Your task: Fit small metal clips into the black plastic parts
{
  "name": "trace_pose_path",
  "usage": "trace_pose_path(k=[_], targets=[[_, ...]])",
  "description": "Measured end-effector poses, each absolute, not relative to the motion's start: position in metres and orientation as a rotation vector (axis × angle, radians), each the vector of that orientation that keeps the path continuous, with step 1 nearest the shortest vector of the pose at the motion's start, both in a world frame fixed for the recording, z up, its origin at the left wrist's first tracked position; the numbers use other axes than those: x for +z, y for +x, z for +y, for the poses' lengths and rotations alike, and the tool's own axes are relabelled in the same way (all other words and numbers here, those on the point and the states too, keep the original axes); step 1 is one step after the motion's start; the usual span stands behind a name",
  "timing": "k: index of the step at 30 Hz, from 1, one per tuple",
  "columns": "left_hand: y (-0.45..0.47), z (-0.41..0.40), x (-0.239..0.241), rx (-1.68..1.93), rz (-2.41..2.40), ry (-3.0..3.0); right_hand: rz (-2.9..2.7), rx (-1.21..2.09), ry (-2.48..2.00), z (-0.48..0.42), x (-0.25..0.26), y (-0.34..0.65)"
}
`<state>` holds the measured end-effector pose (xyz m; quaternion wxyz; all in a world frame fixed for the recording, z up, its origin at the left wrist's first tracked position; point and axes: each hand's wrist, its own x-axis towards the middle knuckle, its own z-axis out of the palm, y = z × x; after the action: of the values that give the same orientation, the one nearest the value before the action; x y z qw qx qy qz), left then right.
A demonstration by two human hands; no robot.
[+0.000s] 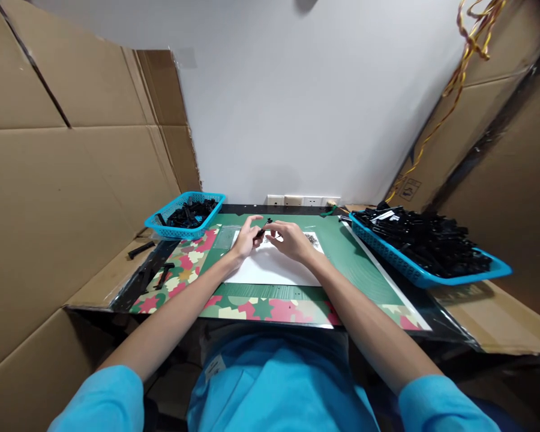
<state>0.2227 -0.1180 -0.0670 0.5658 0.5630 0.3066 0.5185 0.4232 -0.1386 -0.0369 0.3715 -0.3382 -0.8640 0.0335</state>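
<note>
My left hand [246, 241] is closed around a slim black plastic part [264, 229], which tilts up to the right above a white sheet [270, 271]. The left index finger stretches out past the part. Bent over from the other side, my right hand [292, 241] has its thumb and index finger curled in close to the part's upper end. Whether something small is pinched in the right fingers is too fine to make out. Beyond the right hand, a heap of tiny dark pieces [312, 240] lies on the sheet, partly hidden by the hand.
A blue basket [184, 233] of black parts stands back left; a fuller blue basket [414, 273] stands right. Loose black parts [164, 276] lie at the left. Cardboard walls [72, 180] flank the green mat [364, 258]. Yellow wires [454, 90] hang at right.
</note>
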Motion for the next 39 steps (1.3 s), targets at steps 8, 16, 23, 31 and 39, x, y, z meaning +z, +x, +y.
trace_pose_path(k=[8,16,23,31,39], targets=[[0.226,-0.119,-0.072,1.187,0.724,1.428,-2.215,0.034,-0.842,-0.131,-0.042,0.429],[0.217,-0.109,-0.070,1.334,0.945,1.739,-2.217,0.105,-0.895,-0.118,-0.045,0.446],[0.217,-0.129,-0.060,1.300,1.047,2.241,-2.199,0.205,-0.868,-0.105,-0.051,0.453],[0.218,-0.131,-0.064,1.198,1.136,2.413,-2.243,0.272,-0.942,-0.110,-0.041,0.458],[0.222,-0.135,-0.068,1.115,1.116,2.465,-2.129,0.364,-0.889,-0.113,-0.038,0.451]])
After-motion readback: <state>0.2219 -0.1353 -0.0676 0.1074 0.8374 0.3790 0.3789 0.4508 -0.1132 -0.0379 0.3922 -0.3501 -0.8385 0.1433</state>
